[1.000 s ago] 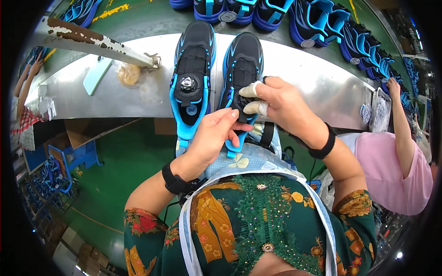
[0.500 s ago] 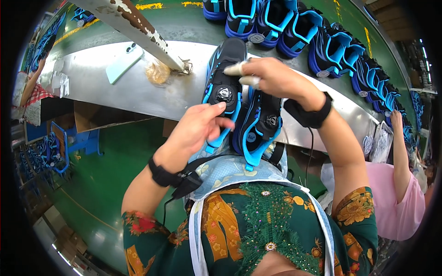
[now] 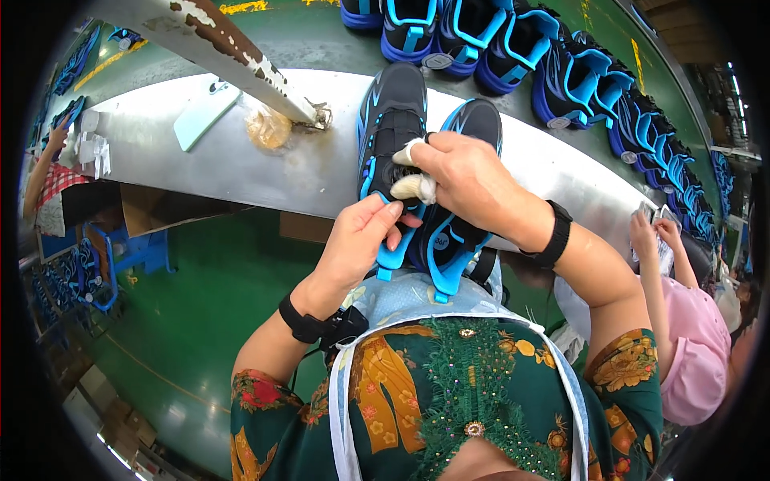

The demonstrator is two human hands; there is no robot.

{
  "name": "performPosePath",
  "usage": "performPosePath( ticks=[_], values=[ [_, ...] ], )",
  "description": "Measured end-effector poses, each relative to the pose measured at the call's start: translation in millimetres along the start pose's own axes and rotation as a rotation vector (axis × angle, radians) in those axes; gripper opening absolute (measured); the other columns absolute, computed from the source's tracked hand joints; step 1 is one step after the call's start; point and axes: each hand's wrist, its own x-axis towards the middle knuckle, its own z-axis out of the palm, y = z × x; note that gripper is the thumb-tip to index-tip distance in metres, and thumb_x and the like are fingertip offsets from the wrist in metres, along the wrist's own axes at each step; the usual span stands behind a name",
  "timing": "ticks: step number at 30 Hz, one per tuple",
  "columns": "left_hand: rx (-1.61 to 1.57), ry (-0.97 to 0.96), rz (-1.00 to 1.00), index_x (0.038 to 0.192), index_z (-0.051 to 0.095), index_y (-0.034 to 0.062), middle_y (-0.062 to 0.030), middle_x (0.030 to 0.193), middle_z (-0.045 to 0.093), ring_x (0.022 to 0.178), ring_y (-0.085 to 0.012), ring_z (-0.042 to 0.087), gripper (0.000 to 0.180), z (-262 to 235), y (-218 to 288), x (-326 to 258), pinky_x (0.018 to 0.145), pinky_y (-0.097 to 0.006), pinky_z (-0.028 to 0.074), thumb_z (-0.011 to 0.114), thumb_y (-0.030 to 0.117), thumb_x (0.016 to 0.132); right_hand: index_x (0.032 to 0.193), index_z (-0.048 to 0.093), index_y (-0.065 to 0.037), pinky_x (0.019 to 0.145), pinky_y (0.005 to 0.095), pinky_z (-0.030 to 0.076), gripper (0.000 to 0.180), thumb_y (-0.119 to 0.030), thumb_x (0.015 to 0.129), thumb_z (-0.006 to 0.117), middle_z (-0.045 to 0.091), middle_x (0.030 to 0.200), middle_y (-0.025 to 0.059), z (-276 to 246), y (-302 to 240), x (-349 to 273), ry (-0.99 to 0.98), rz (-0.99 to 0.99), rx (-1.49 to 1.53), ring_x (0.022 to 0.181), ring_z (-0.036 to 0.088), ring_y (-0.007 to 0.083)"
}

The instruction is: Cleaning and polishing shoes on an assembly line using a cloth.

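Observation:
A pair of black-and-blue sneakers lies side by side on the metal bench, toes pointing away from me: the left sneaker [image 3: 401, 100] and the right sneaker [image 3: 484, 124]. My left hand [image 3: 350, 236] pinches the blue-edged collar of the left sneaker between thumb and fingers. Over that same shoe, my right hand [image 3: 473, 180] is closed around its round lacing dial, which the fingers mostly cover. Pale finger covers [image 3: 415, 187] wrap fingertips of the right hand. The heel pull tabs of both shoes point toward my apron.
A long row of matching sneakers [image 3: 513, 48] runs along the far side. On the metal bench [image 3: 192, 168] lie a pale green phone [image 3: 206, 116] and a clear-wrapped brownish lump [image 3: 269, 128], beside a chipped post [image 3: 233, 48]. Co-workers sit at left and right, one in pink [image 3: 696, 353].
My right hand has come down from the left sneaker's tongue onto its dial, uncovering the right sneaker's toe. My left hand has shifted right and closed on the collar.

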Motion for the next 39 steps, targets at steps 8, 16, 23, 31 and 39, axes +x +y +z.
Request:
performPosePath(
  ticks=[8, 16, 23, 31, 39],
  values=[
    [-0.106, -0.053, 0.003, 0.105, 0.061, 0.0000, -0.0061, 0.092, 0.068, 0.065, -0.0057, 0.048, 0.022, 4.1, 0.7, -3.3, 0.060, -0.020, 0.041, 0.049, 0.018, 0.101, 0.098, 0.059, -0.005, 0.064, 0.0433, 0.049, 0.025, -0.015, 0.077, 0.069, 0.059, 0.078, 0.0133, 6.9, -15.9, -7.3, 0.098, 0.021, -0.119, 0.079, 0.062, 0.0340],
    [-0.036, -0.035, -0.137, 0.101, 0.061, 0.0003, -0.0088, 0.084, 0.069, 0.058, -0.0059, 0.050, 0.022, 6.4, 9.5, -2.6, 0.056, -0.021, 0.042, 0.049, 0.018, 0.101, 0.099, 0.059, -0.004, 0.063, 0.0436, 0.050, 0.026, -0.016, 0.079, 0.069, 0.059, 0.077, 0.0140, -2.2, -18.4, -7.5, -0.057, 0.092, 0.036, 0.077, 0.062, 0.0353],
    [-0.037, -0.055, -0.077, 0.106, 0.059, -0.0031, -0.0137, 0.091, 0.069, 0.063, -0.0097, 0.056, 0.024, 0.0, 2.0, -2.4, 0.060, -0.022, 0.046, 0.049, 0.018, 0.101, 0.098, 0.059, -0.006, 0.062, 0.0420, 0.050, 0.020, -0.013, 0.081, 0.067, 0.058, 0.075, 0.0115, -5.1, -21.9, -5.5, 0.029, 0.090, -0.110, 0.076, 0.062, 0.0327],
    [-0.098, -0.061, -0.110, 0.105, 0.057, -0.0028, -0.0150, 0.095, 0.068, 0.069, -0.0109, 0.057, 0.023, 3.0, 7.9, -5.1, 0.066, -0.023, 0.048, 0.048, 0.018, 0.101, 0.102, 0.060, -0.007, 0.068, 0.0419, 0.050, 0.024, -0.012, 0.080, 0.068, 0.059, 0.082, 0.0140, 2.2, -19.8, -9.3, 0.059, 0.073, -0.108, 0.081, 0.062, 0.0340],
    [-0.084, -0.074, -0.127, 0.106, 0.057, -0.0034, -0.0162, 0.098, 0.067, 0.076, -0.0134, 0.059, 0.023, 4.6, 8.9, -4.5, 0.072, -0.026, 0.050, 0.049, 0.017, 0.101, 0.107, 0.060, -0.006, 0.068, 0.0444, 0.050, 0.033, -0.008, 0.075, 0.067, 0.061, 0.081, 0.0149, 7.3, -24.1, -10.9, 0.094, 0.124, -0.159, 0.082, 0.062, 0.0365]
  ],
)
